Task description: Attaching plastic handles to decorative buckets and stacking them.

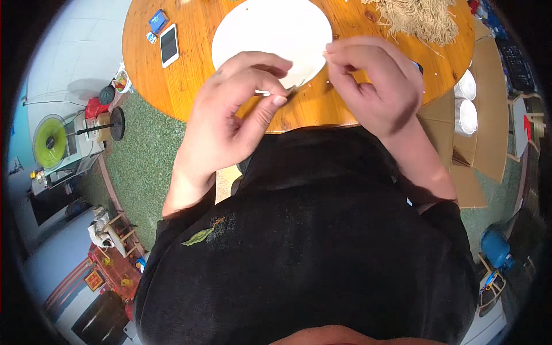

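Blk top (310, 247), grn leaf motif (198, 236), blk slvs (445, 221)

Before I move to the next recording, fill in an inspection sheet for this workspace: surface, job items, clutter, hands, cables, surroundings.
Surface: round orange-brown wooden table, bearing a large white round disc.
Job items: small whitish piece, too small to identify; beige bundle of thin strands at upper right.
Clutter: white phone with dark screen, beside a small blue box.
Grip, left hand: thumb and index finger pinching the whitish piece.
Grip, right hand: fingertips together; contents blurred.
Cables: thin dark line above the green round fan; cannot tell if a cord.
Surroundings: green speckled floor, open brown cardboard box.
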Motion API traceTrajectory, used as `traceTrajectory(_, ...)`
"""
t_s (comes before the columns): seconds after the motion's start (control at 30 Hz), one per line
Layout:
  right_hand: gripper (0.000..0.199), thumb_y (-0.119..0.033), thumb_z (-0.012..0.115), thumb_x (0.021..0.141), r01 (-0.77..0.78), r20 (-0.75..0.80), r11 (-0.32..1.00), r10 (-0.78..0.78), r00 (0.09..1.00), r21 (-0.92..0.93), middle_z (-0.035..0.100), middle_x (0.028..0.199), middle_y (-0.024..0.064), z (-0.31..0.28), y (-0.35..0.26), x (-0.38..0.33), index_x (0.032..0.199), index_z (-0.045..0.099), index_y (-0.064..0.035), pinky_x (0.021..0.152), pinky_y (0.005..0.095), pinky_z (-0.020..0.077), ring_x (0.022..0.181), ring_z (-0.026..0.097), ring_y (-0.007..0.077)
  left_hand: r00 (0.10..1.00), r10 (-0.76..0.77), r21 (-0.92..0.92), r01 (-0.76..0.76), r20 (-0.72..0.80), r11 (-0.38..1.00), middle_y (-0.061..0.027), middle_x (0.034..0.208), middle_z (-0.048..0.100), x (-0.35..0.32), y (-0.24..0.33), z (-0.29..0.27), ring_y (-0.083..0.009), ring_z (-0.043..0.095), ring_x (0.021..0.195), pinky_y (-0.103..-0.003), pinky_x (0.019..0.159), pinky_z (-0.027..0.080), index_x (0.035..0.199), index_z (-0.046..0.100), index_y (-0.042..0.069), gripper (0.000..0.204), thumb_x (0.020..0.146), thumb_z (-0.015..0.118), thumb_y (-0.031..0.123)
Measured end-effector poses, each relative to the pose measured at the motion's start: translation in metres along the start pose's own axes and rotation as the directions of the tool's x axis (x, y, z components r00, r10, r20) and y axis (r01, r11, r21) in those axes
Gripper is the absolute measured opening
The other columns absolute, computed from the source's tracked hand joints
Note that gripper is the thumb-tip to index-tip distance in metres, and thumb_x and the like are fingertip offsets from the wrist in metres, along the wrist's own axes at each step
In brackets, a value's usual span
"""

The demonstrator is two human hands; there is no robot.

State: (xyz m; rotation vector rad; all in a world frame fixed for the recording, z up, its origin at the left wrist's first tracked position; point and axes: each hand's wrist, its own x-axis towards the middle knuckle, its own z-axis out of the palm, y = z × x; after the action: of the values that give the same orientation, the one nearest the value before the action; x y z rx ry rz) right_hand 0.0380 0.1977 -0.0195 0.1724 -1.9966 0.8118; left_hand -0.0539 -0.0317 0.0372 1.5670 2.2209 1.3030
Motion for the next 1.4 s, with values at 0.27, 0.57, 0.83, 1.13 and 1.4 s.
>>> traceTrajectory(0.27,0.013,0.002,0.083,0.085,0.162,0.163,0.968,-0.194,0.967,0.19,0.082,0.098,0.0063,0.011,0.003,0.039,0.094,0.078,-0.0054,0.066,0.0274,0.0586,0.076,0.076,0.0179,0.936,-0.241,-0.269,0.308,0.256,0.913,-0.0118,0.116,0.079,0.021,0.002,0.005,-0.0189,0.073,0.108,-0.033,0.096,0.057,0.107,0.074,-0.002,0.006,0.101,0.072,-0.003)
traceTrajectory(0.57,0.017,-0.004,0.089,0.086,-0.324,-0.008,0.898,0.341,0.94,0.298,0.07,0.085,0.0019,-0.003,-0.027,-0.007,0.099,0.077,-0.0031,0.058,0.0259,0.0507,0.065,0.062,0.008,0.903,-0.408,-0.524,0.414,0.136,0.744,-0.0069,0.102,0.08,0.023,-0.01,0.014,-0.0117,0.073,0.096,-0.027,0.09,0.058,0.11,0.078,-0.003,0.01,0.104,0.074,0.004)
traceTrajectory(0.83,0.018,-0.005,0.089,0.086,-0.363,0.078,0.912,0.355,0.932,0.19,0.069,0.084,0.0048,0.01,-0.03,-0.017,0.098,0.076,-0.0049,0.057,0.0278,0.0502,0.065,0.065,0.0133,0.895,-0.445,-0.446,0.41,0.029,0.795,-0.0037,0.096,0.08,0.025,0.005,0.024,-0.0071,0.071,0.087,-0.023,0.08,0.057,0.109,0.079,-0.003,0.012,0.103,0.077,0.008)
traceTrajectory(1.13,0.003,0.001,0.076,0.099,-0.394,0.115,0.765,0.394,0.912,0.509,0.079,0.1,0.0081,0.016,-0.032,-0.028,0.099,0.073,-0.0008,0.075,0.0262,0.0603,0.088,0.076,0.0123,0.843,-0.532,-0.479,0.437,-0.075,0.761,-0.005,0.095,0.08,0.025,0.001,0.023,-0.0081,0.073,0.085,-0.024,0.077,0.06,0.109,0.081,-0.002,0.012,0.102,0.078,0.007)
traceTrajectory(1.4,0.004,-0.004,0.071,0.106,-0.61,0.289,0.562,0.557,0.778,0.558,0.08,0.104,0.008,0.014,-0.036,-0.034,0.105,0.071,0.0001,0.074,0.0245,0.0604,0.092,0.075,0.01,0.875,-0.394,-0.204,0.346,-0.283,0.916,-0.0057,0.093,0.081,0.016,-0.006,0.043,-0.0068,0.072,0.078,-0.025,0.068,0.06,0.109,0.081,-0.002,0.013,0.1,0.08,0.007)
